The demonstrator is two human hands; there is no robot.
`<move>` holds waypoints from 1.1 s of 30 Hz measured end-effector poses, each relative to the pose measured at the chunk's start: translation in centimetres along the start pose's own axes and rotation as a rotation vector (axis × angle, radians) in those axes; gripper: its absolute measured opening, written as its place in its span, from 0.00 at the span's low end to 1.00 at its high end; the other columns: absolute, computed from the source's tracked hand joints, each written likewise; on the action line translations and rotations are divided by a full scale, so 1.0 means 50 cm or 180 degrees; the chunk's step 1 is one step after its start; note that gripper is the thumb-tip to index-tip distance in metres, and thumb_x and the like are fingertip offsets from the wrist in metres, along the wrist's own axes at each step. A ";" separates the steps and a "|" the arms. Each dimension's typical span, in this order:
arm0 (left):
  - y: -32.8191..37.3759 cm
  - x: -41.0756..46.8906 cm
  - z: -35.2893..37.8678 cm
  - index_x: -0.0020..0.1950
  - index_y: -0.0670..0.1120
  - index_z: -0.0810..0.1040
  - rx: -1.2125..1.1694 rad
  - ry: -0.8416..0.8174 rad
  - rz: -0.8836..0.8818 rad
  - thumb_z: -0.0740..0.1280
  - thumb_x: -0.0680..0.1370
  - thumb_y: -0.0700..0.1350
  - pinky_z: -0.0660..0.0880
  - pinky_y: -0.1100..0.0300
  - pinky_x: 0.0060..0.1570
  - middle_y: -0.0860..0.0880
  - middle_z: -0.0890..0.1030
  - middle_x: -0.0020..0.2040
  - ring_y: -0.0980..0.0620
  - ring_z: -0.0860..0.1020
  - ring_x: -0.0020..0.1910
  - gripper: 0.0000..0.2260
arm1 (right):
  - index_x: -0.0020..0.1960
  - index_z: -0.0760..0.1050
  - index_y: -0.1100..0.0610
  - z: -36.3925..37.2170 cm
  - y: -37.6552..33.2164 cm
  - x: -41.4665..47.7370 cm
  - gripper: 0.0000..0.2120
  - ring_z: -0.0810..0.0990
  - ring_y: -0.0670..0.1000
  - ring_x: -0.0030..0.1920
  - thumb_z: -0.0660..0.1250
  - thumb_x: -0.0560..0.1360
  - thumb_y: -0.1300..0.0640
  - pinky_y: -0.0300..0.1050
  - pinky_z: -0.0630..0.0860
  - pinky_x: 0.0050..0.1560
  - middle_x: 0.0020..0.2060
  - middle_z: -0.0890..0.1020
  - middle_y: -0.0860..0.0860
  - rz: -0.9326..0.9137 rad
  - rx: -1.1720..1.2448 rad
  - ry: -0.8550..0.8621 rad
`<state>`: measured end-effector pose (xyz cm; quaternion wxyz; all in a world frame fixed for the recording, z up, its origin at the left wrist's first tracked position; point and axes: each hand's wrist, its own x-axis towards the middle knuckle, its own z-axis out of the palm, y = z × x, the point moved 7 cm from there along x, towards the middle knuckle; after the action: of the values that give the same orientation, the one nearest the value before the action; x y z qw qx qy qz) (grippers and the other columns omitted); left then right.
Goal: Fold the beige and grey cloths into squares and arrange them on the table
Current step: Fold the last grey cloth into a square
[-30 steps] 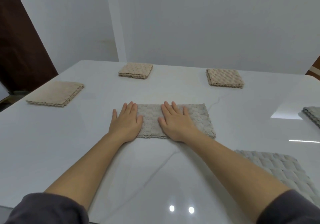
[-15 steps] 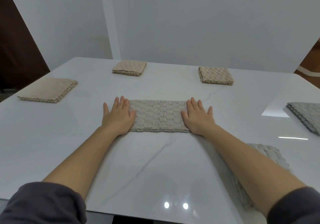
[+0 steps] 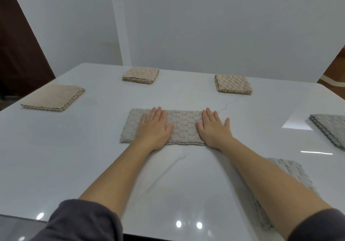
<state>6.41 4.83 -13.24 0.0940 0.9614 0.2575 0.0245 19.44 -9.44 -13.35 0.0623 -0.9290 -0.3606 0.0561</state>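
Dark grey sleeves (image 3: 84, 220) (pushed up) leave forearms (image 3: 119, 173) bare.

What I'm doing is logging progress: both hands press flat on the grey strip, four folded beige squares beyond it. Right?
Not four: the head view shows three, a left beige square, middle beige square and right beige square. Left hand and right hand do press flat on the grey strip.

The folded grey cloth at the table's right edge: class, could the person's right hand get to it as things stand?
Probably yes. The right hand lies flat on the middle cloth, holding nothing, and only bare table lies between it and the folded grey cloth.
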 end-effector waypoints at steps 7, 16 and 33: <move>-0.168 -0.034 -0.029 0.80 0.46 0.42 0.0175 -0.0105 -0.0552 0.41 0.82 0.59 0.39 0.46 0.76 0.49 0.40 0.80 0.52 0.38 0.78 0.29 | 0.80 0.42 0.56 -0.001 -0.001 -0.002 0.30 0.41 0.53 0.79 0.41 0.82 0.44 0.66 0.41 0.74 0.79 0.43 0.50 -0.0006 -0.0036 -0.0041; -0.100 -0.022 -0.092 0.80 0.43 0.44 0.0117 0.0448 -0.0131 0.45 0.84 0.49 0.40 0.52 0.76 0.48 0.41 0.80 0.53 0.40 0.78 0.26 | 0.79 0.40 0.59 -0.051 -0.137 0.001 0.28 0.38 0.52 0.78 0.41 0.83 0.49 0.60 0.38 0.76 0.79 0.40 0.53 -0.0692 -0.0235 0.0180; -0.084 -0.007 -0.016 0.80 0.46 0.46 0.0101 0.0011 -0.0253 0.43 0.83 0.52 0.40 0.48 0.76 0.50 0.45 0.80 0.53 0.44 0.79 0.25 | 0.80 0.44 0.57 0.011 -0.103 0.002 0.28 0.43 0.51 0.79 0.43 0.82 0.50 0.59 0.40 0.76 0.79 0.45 0.50 -0.0528 -0.0025 -0.0022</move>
<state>3.98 8.35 -13.26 0.0791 0.9517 0.2960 0.0184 16.02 -5.59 -13.08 0.0618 -0.8960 -0.4367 0.0526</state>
